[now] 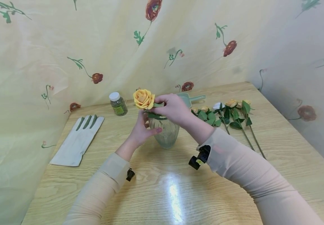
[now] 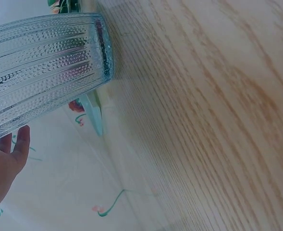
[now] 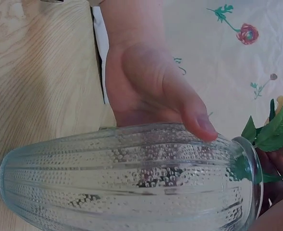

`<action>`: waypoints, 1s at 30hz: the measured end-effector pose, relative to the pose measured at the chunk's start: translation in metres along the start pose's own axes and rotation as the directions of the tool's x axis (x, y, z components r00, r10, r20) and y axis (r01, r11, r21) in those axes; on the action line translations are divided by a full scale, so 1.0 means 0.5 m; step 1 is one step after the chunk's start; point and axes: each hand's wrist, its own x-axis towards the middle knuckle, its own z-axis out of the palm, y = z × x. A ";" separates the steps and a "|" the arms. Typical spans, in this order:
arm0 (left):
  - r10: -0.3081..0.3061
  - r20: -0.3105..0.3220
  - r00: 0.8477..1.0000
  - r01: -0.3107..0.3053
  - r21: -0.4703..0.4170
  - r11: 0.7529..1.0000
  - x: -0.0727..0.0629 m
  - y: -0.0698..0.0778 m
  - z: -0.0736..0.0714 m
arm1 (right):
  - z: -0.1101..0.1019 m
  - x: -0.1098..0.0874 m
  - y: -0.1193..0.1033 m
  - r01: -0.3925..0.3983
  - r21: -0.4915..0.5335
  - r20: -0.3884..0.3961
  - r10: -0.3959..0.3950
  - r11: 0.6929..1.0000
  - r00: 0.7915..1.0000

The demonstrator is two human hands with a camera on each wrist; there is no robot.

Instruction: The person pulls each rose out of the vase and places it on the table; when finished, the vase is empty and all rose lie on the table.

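A ribbed clear glass vase (image 1: 167, 137) stands upright on the table, its dotted glass (image 3: 131, 185) filling the lower part of the right wrist view. My left hand (image 1: 140, 131) holds it from the left, thumb in front and fingers toward the far side. Over the rim, my right hand (image 1: 174, 107) pinches a yellow rose (image 1: 143, 99) just below the bloom. The bloom leans left above the mouth, and its green leaves (image 3: 278, 127) lie at the rim. My right fingertips are partly hidden by the hand and leaves.
Several roses (image 1: 235, 114) with leafy stems lie to the right. Behind the vase is a light green scoop (image 1: 185, 98). A white-capped jar (image 1: 118, 104) stands at the back left, near a white glove (image 1: 78, 142) with green fingers. Patterned cloth (image 1: 122, 47) hangs behind the table.
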 end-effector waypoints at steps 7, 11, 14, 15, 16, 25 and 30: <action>0.005 -0.002 1.000 -0.005 0.017 1.000 0.001 -0.003 0.000 | 0.009 0.001 -0.001 0.010 -0.050 -0.078 -0.014 0.999 0.997; 0.003 0.005 1.000 -0.003 0.000 1.000 0.001 -0.002 0.000 | 0.005 0.000 -0.001 -0.002 0.023 -0.117 0.005 1.000 0.993; -0.006 0.002 1.000 0.006 -0.009 1.000 0.001 -0.002 0.000 | -0.001 0.002 -0.003 0.004 0.069 -0.161 0.007 0.998 0.987; -0.008 0.001 1.000 0.008 -0.012 1.000 0.001 -0.001 0.000 | -0.004 0.002 -0.005 0.009 0.082 -0.172 0.005 0.997 0.985; -0.007 -0.001 1.000 0.007 -0.013 1.000 0.000 -0.001 0.000 | -0.007 0.003 -0.007 0.016 0.090 -0.186 0.001 0.996 0.983; 0.063 -0.001 0.998 -0.063 -0.027 0.998 0.002 -0.009 0.001 | -0.033 0.005 -0.024 0.062 0.279 -0.328 0.035 0.958 0.944; 0.066 -0.012 0.998 -0.066 -0.024 0.997 0.003 -0.014 0.000 | -0.051 0.010 -0.031 0.119 0.416 -0.408 0.068 0.901 0.911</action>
